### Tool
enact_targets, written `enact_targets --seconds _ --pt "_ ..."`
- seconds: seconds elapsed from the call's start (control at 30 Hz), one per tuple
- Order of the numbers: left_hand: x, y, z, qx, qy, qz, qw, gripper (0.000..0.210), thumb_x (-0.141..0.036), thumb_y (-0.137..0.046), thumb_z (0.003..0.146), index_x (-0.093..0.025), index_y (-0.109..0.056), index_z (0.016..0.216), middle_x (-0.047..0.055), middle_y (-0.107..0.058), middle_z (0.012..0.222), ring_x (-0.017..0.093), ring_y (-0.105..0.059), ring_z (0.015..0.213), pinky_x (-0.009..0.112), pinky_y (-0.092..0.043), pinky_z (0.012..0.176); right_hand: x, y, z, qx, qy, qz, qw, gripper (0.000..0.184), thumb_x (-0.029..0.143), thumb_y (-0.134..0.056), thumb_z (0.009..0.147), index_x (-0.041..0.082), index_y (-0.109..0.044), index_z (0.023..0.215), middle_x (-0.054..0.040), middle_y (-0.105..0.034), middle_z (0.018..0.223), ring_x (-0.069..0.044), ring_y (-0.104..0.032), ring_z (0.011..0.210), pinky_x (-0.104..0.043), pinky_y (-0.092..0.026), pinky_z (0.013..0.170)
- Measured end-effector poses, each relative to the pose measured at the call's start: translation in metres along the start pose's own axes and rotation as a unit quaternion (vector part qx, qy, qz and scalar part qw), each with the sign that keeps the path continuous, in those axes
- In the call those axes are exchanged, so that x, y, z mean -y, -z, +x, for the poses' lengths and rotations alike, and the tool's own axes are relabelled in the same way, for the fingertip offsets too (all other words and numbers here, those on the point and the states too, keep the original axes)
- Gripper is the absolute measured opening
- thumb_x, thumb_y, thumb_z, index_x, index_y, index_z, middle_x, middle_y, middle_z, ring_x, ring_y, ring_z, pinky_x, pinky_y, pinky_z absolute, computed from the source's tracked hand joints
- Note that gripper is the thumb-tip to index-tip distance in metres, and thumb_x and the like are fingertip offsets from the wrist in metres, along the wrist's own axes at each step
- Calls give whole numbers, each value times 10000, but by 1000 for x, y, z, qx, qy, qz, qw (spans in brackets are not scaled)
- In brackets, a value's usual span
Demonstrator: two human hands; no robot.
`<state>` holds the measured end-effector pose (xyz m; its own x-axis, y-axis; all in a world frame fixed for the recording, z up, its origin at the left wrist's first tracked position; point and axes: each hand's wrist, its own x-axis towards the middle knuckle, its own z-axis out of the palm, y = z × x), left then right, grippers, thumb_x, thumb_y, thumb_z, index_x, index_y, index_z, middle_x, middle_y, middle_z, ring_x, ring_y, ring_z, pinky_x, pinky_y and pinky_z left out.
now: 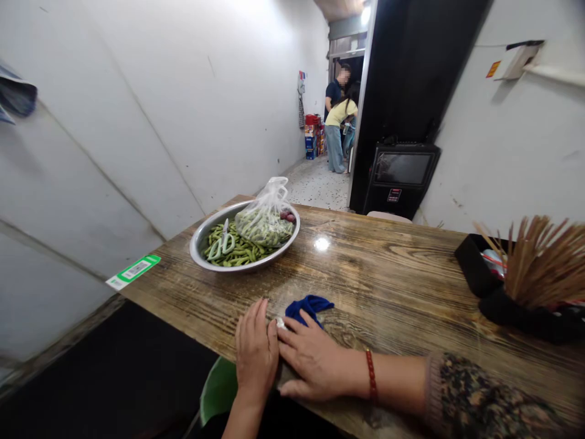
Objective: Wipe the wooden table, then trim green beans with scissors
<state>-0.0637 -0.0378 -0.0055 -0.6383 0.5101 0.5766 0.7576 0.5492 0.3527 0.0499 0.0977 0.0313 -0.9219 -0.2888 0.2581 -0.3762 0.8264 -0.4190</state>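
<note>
My left hand [257,350] lies at the table's near edge, fingers stretched out and close together. To its right, my right hand [315,356] rests flat with its fingers spread, a red beaded bracelet [370,373] around the wrist. The fingertips of that hand meet a crumpled blue cloth [307,306]. A small whitish thing [280,324] shows between the two hands; its kind is unclear. Farther back stands a metal basin [194,249] of green soybean pods [242,251]. Light-green-handled scissors [222,246] and a knotted clear plastic bag [265,216] of pods lie on top.
The wooden table [375,274] carries a black holder [478,265] with many thin wooden skewers [543,262] on the right. A green bucket [217,390] sits below the near edge. Beyond are a black speaker [402,177] and two people [337,125] near a doorway.
</note>
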Motion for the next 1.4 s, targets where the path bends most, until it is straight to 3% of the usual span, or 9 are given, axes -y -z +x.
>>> enact_targets --seconds 0.13,0.4,0.57,0.7,0.83,1.0,1.2,1.3,1.4 --pt "-2 -3 0 11 -7 29 1000 474 -319 -397 928 -178 -406 1380 151 -537 1353 287 -474 1272 523 -350 1088 -57 17 -13 -19 -8 -35 999 476 345 -511 907 196 -500 1358 -117 -490 1431 -292 -352 1366 -531 -253 1127" --pt "0 -4 4 35 -8 57 998 489 -359 -375 927 -151 -442 1364 165 -540 1349 302 -496 1244 503 -382 1059 -201 115 -45 -123 -460 -183 860 471 240 -347 955 79 -472 1380 -213 -332 1510 -352 -337 1361 -538 -281 1095" --pt "-2 -2 12 49 -30 65 996 565 -424 -289 926 -101 -430 1367 209 -542 1317 342 -507 1208 519 -407 1020 -155 106 -31 -116 -469 -195 854 403 395 -448 957 165 -587 1258 -151 -408 1468 -302 -430 1265 -444 -340 1057" --pt "0 -6 22 70 -49 69 994 654 -492 -241 902 -96 -390 1401 217 -553 1280 375 -530 1163 538 -423 994 -79 48 -35 -63 -166 -201 964 497 570 -525 884 238 -576 1251 -95 -435 1449 -282 -435 1246 -420 -383 1011" --pt "-7 -6 24 78 -88 66 991 694 -510 -234 890 -92 -343 1433 224 -537 1283 391 -520 1173 550 -411 1006 -22 19 -67 -44 -5 -213 976 513 532 -476 922 224 -505 1331 -54 -409 1489 -260 -365 1331 -387 -372 1033" --pt "-34 -5 14 71 -106 48 991 668 -487 -267 902 -144 -268 1475 212 -498 1353 392 -486 1221 582 -374 1029 -85 79 -134 -90 -243 -199 945 358 239 -482 936 201 -550 1286 -81 -483 1434 -235 -412 1306 -391 -350 1058" --pt "-47 -8 8 75 -134 46 987 645 -465 -292 910 -146 -274 1470 221 -509 1346 395 -501 1198 591 -386 1007 -166 148 -176 -187 -566 -179 783 429 176 -358 968 72 -458 1372 -214 -310 1518 -333 -306 1382 -510 -276 1100" --pt "-41 -11 7 63 -138 46 987 649 -463 -302 910 -176 -231 1488 206 -506 1348 379 -491 1214 566 -393 1011 -148 130 -159 -173 -529 -170 813 446 301 -481 944 113 -502 1348 -193 -345 1508 -355 -302 1382 -521 -271 1104" --pt "-35 -13 5 58 -141 52 987 651 -463 -311 910 -198 -206 1495 194 -509 1349 369 -490 1217 555 -398 1006 -93 87 -137 -132 -340 -139 921 559 452 -610 858 171 -530 1334 -141 -393 1497 -343 -307 1385 -495 -251 1129"
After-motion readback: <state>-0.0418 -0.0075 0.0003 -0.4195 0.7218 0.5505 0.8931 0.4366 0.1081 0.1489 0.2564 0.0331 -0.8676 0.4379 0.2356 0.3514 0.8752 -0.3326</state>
